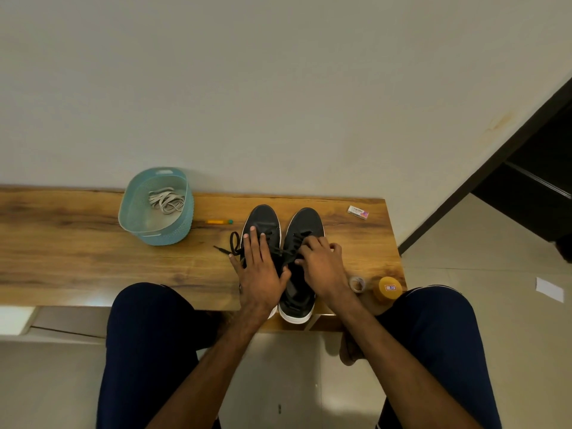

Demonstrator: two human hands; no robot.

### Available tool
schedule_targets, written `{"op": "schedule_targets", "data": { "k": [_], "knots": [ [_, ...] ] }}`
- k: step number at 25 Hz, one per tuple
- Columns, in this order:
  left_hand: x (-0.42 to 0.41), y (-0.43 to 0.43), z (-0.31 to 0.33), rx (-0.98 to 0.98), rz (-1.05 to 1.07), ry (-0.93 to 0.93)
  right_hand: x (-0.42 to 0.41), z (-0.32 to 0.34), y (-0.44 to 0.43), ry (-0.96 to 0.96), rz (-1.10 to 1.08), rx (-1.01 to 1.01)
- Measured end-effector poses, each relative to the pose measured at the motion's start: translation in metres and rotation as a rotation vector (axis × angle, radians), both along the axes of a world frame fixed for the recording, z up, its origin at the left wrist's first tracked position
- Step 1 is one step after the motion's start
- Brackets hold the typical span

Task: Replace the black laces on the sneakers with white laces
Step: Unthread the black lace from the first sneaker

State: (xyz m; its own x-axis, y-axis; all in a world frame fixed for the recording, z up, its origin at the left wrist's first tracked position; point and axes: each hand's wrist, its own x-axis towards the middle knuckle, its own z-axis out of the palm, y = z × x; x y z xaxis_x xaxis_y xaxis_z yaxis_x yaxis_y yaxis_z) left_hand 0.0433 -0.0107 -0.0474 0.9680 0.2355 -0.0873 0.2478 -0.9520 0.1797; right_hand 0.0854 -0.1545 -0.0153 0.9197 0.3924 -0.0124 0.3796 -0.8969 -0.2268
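Left hand [260, 267] has its fingers [252, 243] straight and slightly spread, lying flat on the left sneaker [263, 216], while the right hand [322, 264] is curled up tight, fingertips pinching the black lace [297, 240] over the right sneaker [306, 222]. Both sneakers are black with white soles, side by side on the wooden bench [93, 246], toes toward the wall, with a loose lace loop [234, 243] hanging off the left one. The white laces [165, 201] sit bundled in the blue basket [154, 235] further left on the bench
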Motion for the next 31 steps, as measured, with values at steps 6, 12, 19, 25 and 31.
{"op": "schedule_targets", "data": {
  "k": [6,12,19,25,31],
  "knots": [
    [0.002,-0.001,-0.001,0.007,0.009,0.014,0.007,0.008,-0.007,-0.002,-0.209,0.314],
    [0.003,-0.001,0.000,-0.007,0.016,0.023,0.034,0.029,-0.068,-0.165,-0.595,0.357],
    [0.001,-0.002,0.002,-0.008,0.017,0.032,0.002,-0.004,0.000,-0.003,-0.012,-0.007],
    [0.003,-0.002,0.000,-0.024,0.028,0.029,0.014,0.012,-0.012,-0.061,-0.239,0.301],
    [0.003,-0.001,-0.001,-0.052,0.034,0.007,0.029,0.026,-0.046,-0.069,-0.361,0.266]
  ]
}}
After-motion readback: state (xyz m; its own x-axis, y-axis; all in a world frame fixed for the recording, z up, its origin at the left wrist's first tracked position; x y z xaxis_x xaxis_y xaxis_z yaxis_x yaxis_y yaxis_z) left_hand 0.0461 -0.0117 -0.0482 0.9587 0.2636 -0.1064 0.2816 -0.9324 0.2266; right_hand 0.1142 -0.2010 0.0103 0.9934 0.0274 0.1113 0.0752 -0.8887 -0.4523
